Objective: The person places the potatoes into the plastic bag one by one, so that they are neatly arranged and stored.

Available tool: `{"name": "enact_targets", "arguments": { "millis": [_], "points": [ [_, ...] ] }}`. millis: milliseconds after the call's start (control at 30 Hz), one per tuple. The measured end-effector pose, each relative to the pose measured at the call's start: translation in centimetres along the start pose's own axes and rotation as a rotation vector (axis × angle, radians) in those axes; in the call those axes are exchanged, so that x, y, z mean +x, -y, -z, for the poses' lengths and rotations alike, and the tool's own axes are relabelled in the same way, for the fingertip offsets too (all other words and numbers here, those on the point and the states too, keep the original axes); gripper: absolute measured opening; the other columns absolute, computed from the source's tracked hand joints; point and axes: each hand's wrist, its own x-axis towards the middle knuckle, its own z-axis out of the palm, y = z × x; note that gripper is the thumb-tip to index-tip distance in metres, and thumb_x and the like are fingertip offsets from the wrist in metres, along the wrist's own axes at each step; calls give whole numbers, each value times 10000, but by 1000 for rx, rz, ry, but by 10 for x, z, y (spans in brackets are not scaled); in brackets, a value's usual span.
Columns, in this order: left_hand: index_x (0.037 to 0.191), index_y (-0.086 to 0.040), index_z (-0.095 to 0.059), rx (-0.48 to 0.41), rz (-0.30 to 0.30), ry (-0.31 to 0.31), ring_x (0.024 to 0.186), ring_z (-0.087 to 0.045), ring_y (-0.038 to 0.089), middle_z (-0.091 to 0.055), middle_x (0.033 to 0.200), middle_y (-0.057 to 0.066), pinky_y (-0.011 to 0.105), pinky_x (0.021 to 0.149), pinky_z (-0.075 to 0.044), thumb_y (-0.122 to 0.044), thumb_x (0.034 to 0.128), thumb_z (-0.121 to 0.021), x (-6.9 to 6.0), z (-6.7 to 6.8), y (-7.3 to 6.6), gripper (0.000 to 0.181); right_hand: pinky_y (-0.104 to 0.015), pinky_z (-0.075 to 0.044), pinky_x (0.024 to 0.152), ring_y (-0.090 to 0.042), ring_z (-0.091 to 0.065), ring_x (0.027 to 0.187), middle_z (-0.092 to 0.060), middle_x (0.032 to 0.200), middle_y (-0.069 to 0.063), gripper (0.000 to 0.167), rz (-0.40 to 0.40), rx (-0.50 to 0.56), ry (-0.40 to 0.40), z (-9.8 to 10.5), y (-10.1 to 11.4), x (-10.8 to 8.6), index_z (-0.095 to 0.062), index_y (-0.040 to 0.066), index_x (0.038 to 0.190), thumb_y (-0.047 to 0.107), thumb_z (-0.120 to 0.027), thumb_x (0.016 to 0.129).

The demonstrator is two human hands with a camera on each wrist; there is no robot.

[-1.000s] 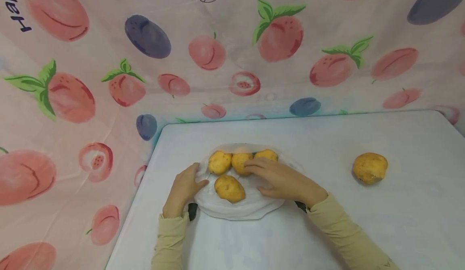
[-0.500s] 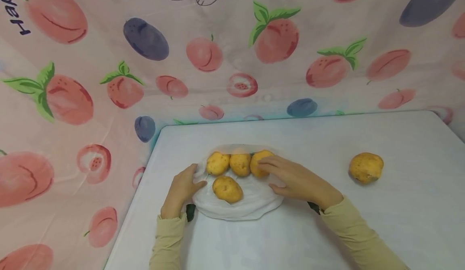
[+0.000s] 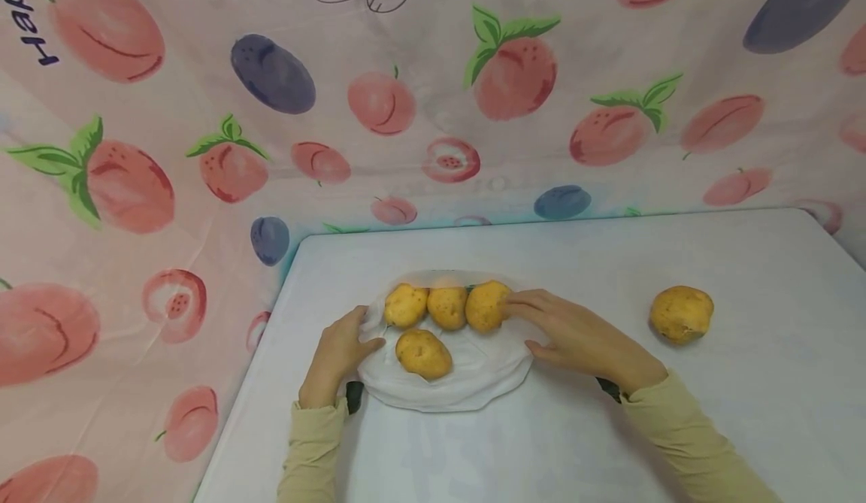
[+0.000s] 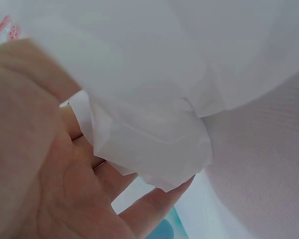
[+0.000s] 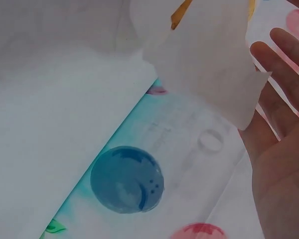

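A white plastic bag (image 3: 480, 390) lies spread on the table in the head view. Three potatoes form a row on it: a left one (image 3: 406, 306), a middle one (image 3: 447, 308) and a right one (image 3: 485, 307). In front of them lies another potato (image 3: 423, 354). My left hand (image 3: 338, 351) holds the bag's left edge; in the left wrist view the crumpled bag (image 4: 149, 144) lies between thumb and fingers. My right hand (image 3: 571, 334) is beside the right potato, its fingertips close to it. The right wrist view shows its fingers (image 5: 281, 74) spread against the bag's edge.
A single potato (image 3: 682, 314) lies apart on the right of the white table (image 3: 758, 413). A fruit-print cloth (image 3: 433, 112) hangs behind the table and along its left side.
My right hand has moved rightward, from over the middle potato to the right potato's outer side, uncovering both. My left hand stays at the bag's left edge.
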Motion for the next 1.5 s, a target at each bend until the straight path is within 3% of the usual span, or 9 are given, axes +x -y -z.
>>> {"name": "enact_targets", "arguments": {
  "millis": [300, 567, 767, 1100, 1233, 1367, 1500],
  "points": [
    [1380, 60, -498, -11, 7, 4, 1263, -540, 432, -596, 1347, 236, 539, 1082, -413, -187, 858, -775, -1, 0, -1, 641, -445, -508, 1000, -263, -528, 1295, -546, 1408, -72, 565, -61, -9, 5, 5, -10, -14, -562, 58, 1373, 117, -761, 848],
    [1367, 61, -508, -13, -1, -4, 1244, -553, 437, -604, 1332, 239, 539, 1067, -426, -186, 854, -778, -3, 2, -2, 630, -460, -507, 993, -286, -526, 1289, -552, 1397, -99, 579, -50, -18, -15, 7, -20, -26, -560, 40, 1365, 118, -776, 834],
    [1374, 59, -504, -9, 6, 5, 1263, -541, 430, -591, 1353, 235, 533, 1074, -421, -184, 859, -774, -2, 1, -1, 630, -471, -519, 974, -280, -515, 1288, -552, 1398, -88, 581, -116, -23, 6, 12, -27, -35, -568, 52, 1363, 162, -785, 835],
    [1326, 77, -530, 6, -50, -40, 1209, -576, 436, -618, 1305, 247, 535, 1026, -460, -159, 824, -799, -4, 2, -3, 617, -509, -501, 987, -307, -484, 1307, -537, 1413, -104, 588, -162, -20, 16, 24, -38, -49, -548, 43, 1372, 168, -777, 845],
    [1349, 71, -519, -8, -31, -22, 1236, -560, 434, -606, 1329, 242, 537, 1053, -440, -161, 837, -790, -3, 1, -3, 624, -509, -495, 985, -304, -488, 1290, -544, 1399, -103, 586, -154, -21, -5, 28, -44, -56, -560, 40, 1353, 151, -792, 826],
    [1364, 63, -511, 8, -19, -4, 1253, -552, 424, -598, 1346, 232, 531, 1066, -431, -174, 853, -779, -1, 0, -1, 624, -483, -499, 951, -292, -500, 1259, -560, 1373, -99, 595, -127, -51, -53, 32, -50, -64, -579, 37, 1324, 126, -820, 788],
    [1369, 59, -509, 16, -15, 0, 1257, -551, 418, -597, 1351, 226, 529, 1068, -430, -184, 851, -784, -1, 1, -1, 635, -280, -440, 989, -275, -504, 1240, -570, 1352, -83, 598, -106, -84, -99, 36, -58, -73, -591, 53, 1307, 123, -835, 766]
  ]
}}
